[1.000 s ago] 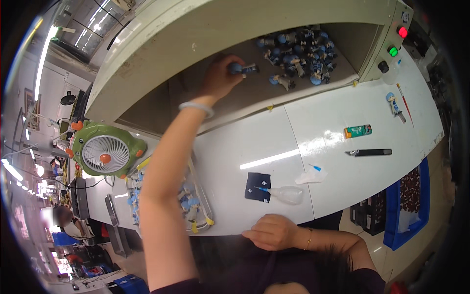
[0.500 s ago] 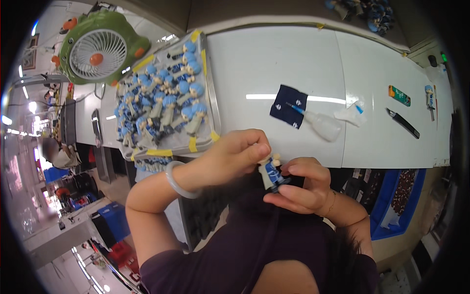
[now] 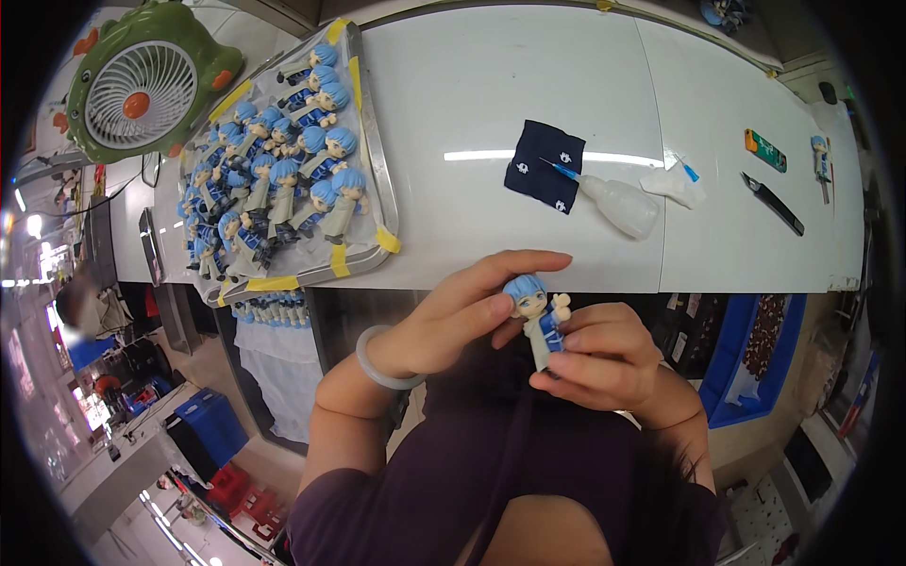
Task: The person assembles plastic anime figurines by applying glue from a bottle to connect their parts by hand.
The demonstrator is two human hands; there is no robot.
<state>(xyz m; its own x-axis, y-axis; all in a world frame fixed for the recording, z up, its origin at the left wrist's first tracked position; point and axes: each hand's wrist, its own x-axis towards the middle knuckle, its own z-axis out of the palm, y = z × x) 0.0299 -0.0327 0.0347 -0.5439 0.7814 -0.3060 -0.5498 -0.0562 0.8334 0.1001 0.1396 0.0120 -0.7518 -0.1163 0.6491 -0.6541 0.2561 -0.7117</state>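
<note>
Now figurine [image 3: 540,321] nearer, upright.

Bright, even overhead light fills the scene; a long white streak of glare lies across the glossy white table [image 3: 528,113], just above the dark cloth [image 3: 545,165]; smaller hot spots burn out at the far left rim. Shadows are soft and short; the space beneath the table edge falls dim. Fisheye distortion bows the table's straight edges; a black vignette rings the frame. The centre is sharp; the left margin smears into blur.
</note>
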